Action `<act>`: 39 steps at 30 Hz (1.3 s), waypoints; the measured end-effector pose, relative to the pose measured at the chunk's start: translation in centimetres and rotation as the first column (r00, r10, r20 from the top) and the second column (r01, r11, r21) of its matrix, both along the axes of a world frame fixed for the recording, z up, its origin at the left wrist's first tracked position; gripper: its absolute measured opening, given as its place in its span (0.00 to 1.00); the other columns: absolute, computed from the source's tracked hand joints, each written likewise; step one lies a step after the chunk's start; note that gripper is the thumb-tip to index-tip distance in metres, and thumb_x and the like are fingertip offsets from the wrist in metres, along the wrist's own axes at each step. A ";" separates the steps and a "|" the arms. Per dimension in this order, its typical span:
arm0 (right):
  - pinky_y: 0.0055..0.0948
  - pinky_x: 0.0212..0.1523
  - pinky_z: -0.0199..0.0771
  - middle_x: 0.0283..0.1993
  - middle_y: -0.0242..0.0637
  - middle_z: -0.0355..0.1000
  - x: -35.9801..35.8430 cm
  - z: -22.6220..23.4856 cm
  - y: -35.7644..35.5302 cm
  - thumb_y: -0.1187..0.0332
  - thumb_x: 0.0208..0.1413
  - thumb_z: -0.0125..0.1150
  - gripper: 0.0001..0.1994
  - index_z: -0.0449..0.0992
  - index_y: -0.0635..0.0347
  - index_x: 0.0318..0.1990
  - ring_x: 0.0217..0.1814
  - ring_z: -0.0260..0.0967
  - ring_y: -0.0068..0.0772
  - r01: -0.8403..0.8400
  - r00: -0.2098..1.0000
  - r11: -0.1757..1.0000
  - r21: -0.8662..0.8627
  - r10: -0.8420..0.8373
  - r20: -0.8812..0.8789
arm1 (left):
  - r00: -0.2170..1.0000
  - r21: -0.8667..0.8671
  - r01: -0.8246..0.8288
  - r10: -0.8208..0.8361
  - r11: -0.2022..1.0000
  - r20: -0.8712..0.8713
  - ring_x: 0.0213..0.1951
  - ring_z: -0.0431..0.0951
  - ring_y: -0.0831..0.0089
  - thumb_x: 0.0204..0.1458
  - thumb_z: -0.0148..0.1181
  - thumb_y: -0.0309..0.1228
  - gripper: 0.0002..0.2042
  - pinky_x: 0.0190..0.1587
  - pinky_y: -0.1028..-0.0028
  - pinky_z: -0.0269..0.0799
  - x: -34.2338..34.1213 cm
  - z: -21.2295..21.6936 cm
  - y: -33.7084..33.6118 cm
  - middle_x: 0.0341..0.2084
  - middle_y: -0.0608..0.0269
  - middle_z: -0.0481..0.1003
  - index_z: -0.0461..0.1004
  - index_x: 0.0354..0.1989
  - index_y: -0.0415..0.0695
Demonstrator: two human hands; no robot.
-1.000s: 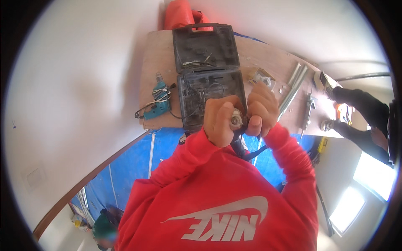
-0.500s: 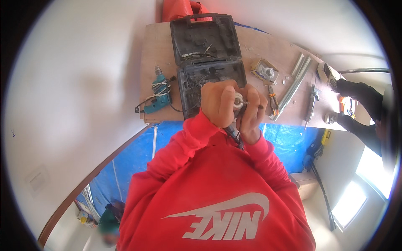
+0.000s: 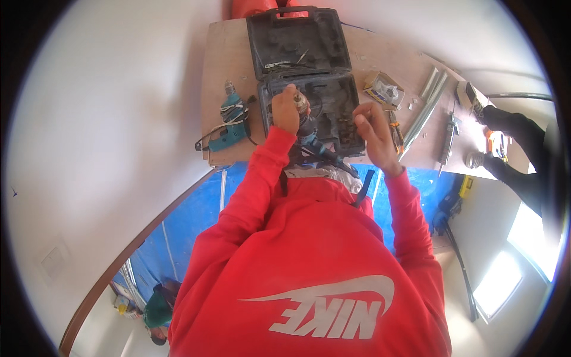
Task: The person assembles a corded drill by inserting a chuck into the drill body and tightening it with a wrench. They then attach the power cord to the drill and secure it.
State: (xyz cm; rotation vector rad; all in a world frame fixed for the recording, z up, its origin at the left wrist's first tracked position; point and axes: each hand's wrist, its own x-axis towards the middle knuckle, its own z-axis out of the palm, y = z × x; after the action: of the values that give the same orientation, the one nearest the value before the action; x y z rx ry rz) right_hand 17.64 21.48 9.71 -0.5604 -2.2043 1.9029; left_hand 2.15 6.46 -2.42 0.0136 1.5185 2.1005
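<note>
A teal-and-black power drill [image 3: 307, 131] stands in front of my body with its metal chuck [image 3: 300, 102] pointing up and away. My left hand [image 3: 286, 110] is closed round the chuck end. Off to the right, apart from the drill, my right hand [image 3: 377, 135] has its thumb and bent fingers drawn together over the right side of the black tool case [image 3: 297, 41]. Whatever they pinch is too small to name. The case lies open beneath both hands, with loose thin tools in its lid and small bits in the lower half.
A second teal drill [image 3: 229, 134], wrapped in its cord, lies left on the wooden table [image 3: 225, 53]. Right of the case are a small box [image 3: 382, 89], pliers [image 3: 395, 132], metal strips [image 3: 427, 110] and a caulking gun [image 3: 450, 140]. Another person's dark-clothed legs [image 3: 505, 122] are at the far right.
My hands were close together at the drill's chuck; now the right has moved away to the right. The left stays at the chuck, and the drill now shows more fully.
</note>
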 end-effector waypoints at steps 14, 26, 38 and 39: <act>0.21 0.38 0.68 0.43 0.31 0.74 -6.2 -12.5 -9.7 0.72 0.72 0.57 0.11 0.72 0.65 0.58 0.39 0.68 0.17 0.413 0.911 0.885 -0.215 -0.402 0.093 | 0.926 0.056 0.368 -0.361 0.928 -0.110 0.58 0.78 0.68 0.73 0.48 0.43 0.21 0.67 0.70 0.67 -3.5 -5.8 -2.6 0.54 0.56 0.81 0.76 0.56 0.37; 0.27 0.42 0.78 0.42 0.39 0.77 -9.4 -11.6 -9.4 0.74 0.73 0.54 0.08 0.68 0.68 0.53 0.40 0.79 0.27 0.371 0.928 0.923 -0.101 -0.364 0.079 | 0.960 -0.232 0.084 -0.142 0.969 -0.242 0.43 0.79 0.78 0.59 0.70 0.30 0.11 0.49 0.74 0.75 -3.7 -6.3 -4.3 0.39 0.61 0.80 0.76 0.43 0.39; 0.31 0.50 0.78 0.44 0.40 0.79 -11.4 -13.2 -8.7 0.76 0.67 0.62 0.08 0.77 0.67 0.50 0.45 0.79 0.29 0.094 0.992 0.995 0.041 -0.097 0.081 | 0.971 0.139 0.237 -0.238 0.961 -0.012 0.45 0.79 0.69 0.68 0.47 0.43 0.18 0.53 0.70 0.72 -6.4 -7.6 -6.3 0.37 0.55 0.80 0.74 0.41 0.39; 0.31 0.51 0.78 0.45 0.40 0.80 -11.5 -13.0 -8.5 0.76 0.66 0.63 0.08 0.77 0.67 0.51 0.46 0.79 0.29 0.140 0.981 0.990 -0.029 -0.134 0.141 | 0.969 0.110 0.245 -0.239 0.963 -0.063 0.44 0.79 0.70 0.69 0.47 0.45 0.20 0.53 0.70 0.72 -6.4 -7.4 -6.3 0.36 0.56 0.79 0.75 0.41 0.39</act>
State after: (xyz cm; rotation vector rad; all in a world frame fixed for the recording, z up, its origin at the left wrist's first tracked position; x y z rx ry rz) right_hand 6.12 12.93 -3.24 -0.8521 -2.1507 1.8918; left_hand -4.24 0.20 -9.85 0.2824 1.3438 2.0008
